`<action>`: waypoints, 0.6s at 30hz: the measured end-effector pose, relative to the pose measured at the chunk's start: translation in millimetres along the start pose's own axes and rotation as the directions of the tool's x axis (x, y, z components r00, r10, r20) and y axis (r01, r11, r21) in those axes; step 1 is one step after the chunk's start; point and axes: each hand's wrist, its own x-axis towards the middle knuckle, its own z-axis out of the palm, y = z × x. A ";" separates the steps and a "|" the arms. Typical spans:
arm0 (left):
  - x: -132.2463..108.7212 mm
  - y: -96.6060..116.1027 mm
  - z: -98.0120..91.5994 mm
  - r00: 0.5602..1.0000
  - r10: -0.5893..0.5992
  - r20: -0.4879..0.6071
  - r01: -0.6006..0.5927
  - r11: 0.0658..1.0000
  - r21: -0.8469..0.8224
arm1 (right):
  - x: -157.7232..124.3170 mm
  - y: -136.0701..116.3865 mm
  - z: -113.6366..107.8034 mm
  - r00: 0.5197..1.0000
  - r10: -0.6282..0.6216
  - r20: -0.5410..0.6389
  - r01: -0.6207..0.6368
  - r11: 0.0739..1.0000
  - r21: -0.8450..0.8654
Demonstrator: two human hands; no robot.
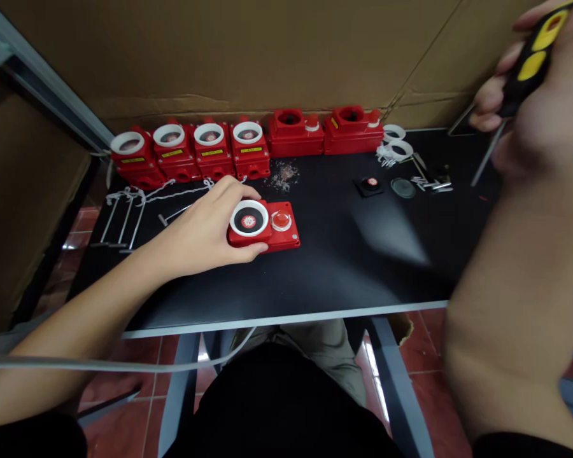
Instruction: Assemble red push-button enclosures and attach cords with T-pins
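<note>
My left hand (pixel 209 224) grips the left end of a red alarm box (pixel 268 226) that lies on the black table (pixel 353 254). The box has a white ring around a black dial and a small red button beside it. My right hand (pixel 530 95) is raised at the upper right, close to the camera and blurred. Its fingers are wrapped round the black and yellow handle of a screwdriver (pixel 530 60), whose metal shaft points down toward the table.
A row of several red alarm boxes (pixel 191 149) stands along the back edge, with two open ones (pixel 325 130) to their right. White rings (pixel 397 143), screws, a small black part (pixel 370 184) and a clear disc (pixel 403 187) lie at back right. White cords (pixel 138 200) lie left. Cardboard walls stand behind.
</note>
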 end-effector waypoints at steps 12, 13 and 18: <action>-3.0 -3.0 3.4 0.998 0.059 0.034 -0.059 0.998 -0.010 | 35.2 52.5 8.8 0.883 0.249 0.399 0.083 0.753 -0.653; -3.7 -2.3 3.5 0.997 0.062 0.037 -0.061 0.998 -0.004 | 35.1 54.6 13.5 0.881 0.251 0.400 0.084 0.750 -0.656; -7.0 1.8 5.0 0.995 0.081 0.055 -0.082 0.997 0.014 | 32.3 56.3 26.8 0.862 0.254 0.440 0.116 0.745 -0.657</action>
